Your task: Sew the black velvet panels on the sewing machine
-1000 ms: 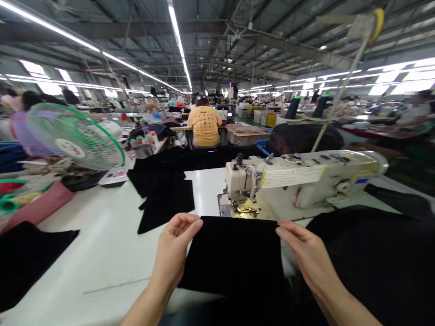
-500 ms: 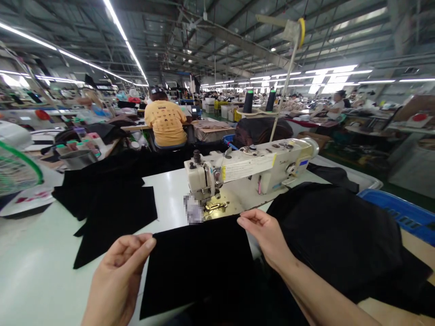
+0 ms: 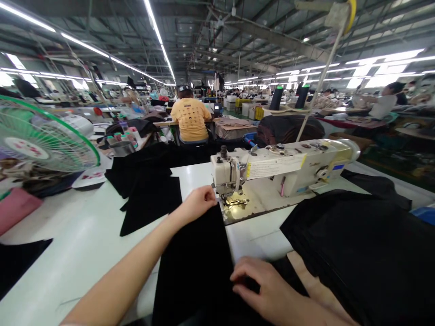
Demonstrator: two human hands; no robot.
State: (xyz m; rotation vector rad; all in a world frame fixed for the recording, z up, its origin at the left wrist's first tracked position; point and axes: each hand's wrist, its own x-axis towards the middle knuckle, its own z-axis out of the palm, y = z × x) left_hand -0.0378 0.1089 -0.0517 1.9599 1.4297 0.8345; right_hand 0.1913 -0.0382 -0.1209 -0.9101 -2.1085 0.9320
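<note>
A black fabric piece (image 3: 199, 253) hangs lengthwise over the table's front edge, its far end beside the needle of the sewing machine (image 3: 272, 170). My left hand (image 3: 199, 203) is closed on the far corner of this piece, just left of the presser foot. Nearer to me, my right hand (image 3: 263, 285) has thumb and fingers curled together at the fabric's right edge. Its fingertips seem to pinch that edge, though the dark cloth makes the contact hard to see. The needle plate (image 3: 238, 203) shows to the right of my left hand.
Black cut pieces (image 3: 152, 199) lie at the left. A large black fabric pile (image 3: 353, 244) occupies the right. A green-rimmed fan (image 3: 50, 140) stands at far left. Thread cones (image 3: 277, 98) rise behind the machine. A person in a yellow shirt (image 3: 190, 120) sits ahead.
My left hand has moved forward to the needle area with the fabric corner. The right hand has left the top edge and come down nearer to me. The view has turned left.
</note>
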